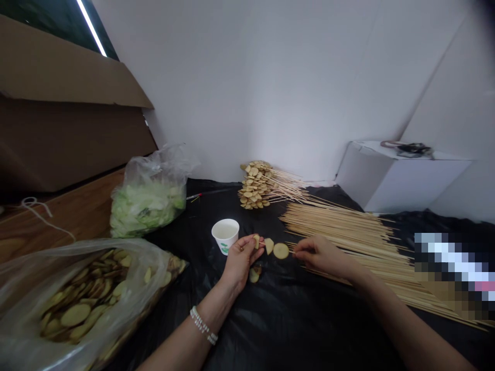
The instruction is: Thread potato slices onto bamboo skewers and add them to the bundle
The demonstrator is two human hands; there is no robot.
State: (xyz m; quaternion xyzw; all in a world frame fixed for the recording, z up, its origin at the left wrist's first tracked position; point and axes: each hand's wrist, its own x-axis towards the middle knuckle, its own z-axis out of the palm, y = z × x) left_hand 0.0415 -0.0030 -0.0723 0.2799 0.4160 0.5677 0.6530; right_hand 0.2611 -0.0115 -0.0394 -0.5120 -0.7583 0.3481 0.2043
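Observation:
A thin wooden skewer runs between my hands, carrying a round potato slice (281, 251) and another slice (269, 246) turned partly edge-on. My right hand (319, 255) pinches the skewer on its right side, above the edge of a spread of loose skewers (340, 226). At the other end, the fingers of my left hand (242, 257) are closed on a potato slice (256, 240) at the skewer's tip. Just below that hand a potato piece (254, 274) lies on black plastic sheeting. Right behind the left hand stands a white paper cup (225, 234).
An open plastic bag (150, 304) of potato slices lies front left, with a bag of pale green vegetable pieces (149, 203) behind it. Loaded potato skewers (255, 185) are piled near the wall. A white box (402, 175) stands back right; a cardboard box (73, 139) is back left.

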